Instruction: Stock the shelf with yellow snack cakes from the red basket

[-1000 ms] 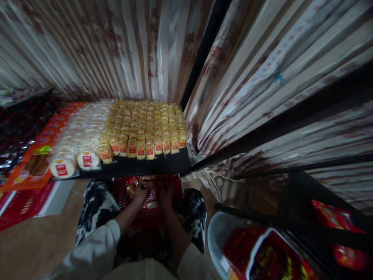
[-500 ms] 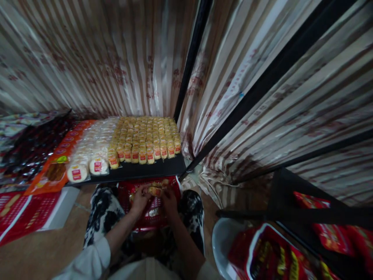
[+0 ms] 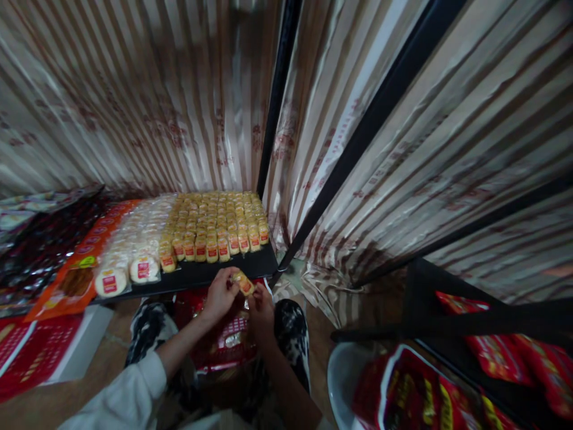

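A striped curtain [image 3: 192,89] backs the black worktop [image 3: 197,273], whose right half, behind a bare strip along the front edge, carries tight rows of small yellow packets [image 3: 217,227]. Left of them come white round packets [image 3: 143,269], an orange pouch [image 3: 74,283] and, towards the left end, dark glossy packets [image 3: 49,245]. Below the front edge, between the knees, sits a red bag or basket [image 3: 224,358]; I cannot tell which.

Over it, just off the front edge and near the worktop's right front corner, one yellow packet [image 3: 243,283] is held in the air. The left hand [image 3: 219,295] pinches its upper left end, and the fingers of the right hand [image 3: 262,304] grasp its lower right end. The step in hand looks like turning or straightening this single piece; a next move would call for a light pinch on the wrapper and care near the front row.

No brand can be read. The front yellow packets and the white round packets bear red labels with paler marks, too small to make out; the orange pouch has a lime patch, also illegible.
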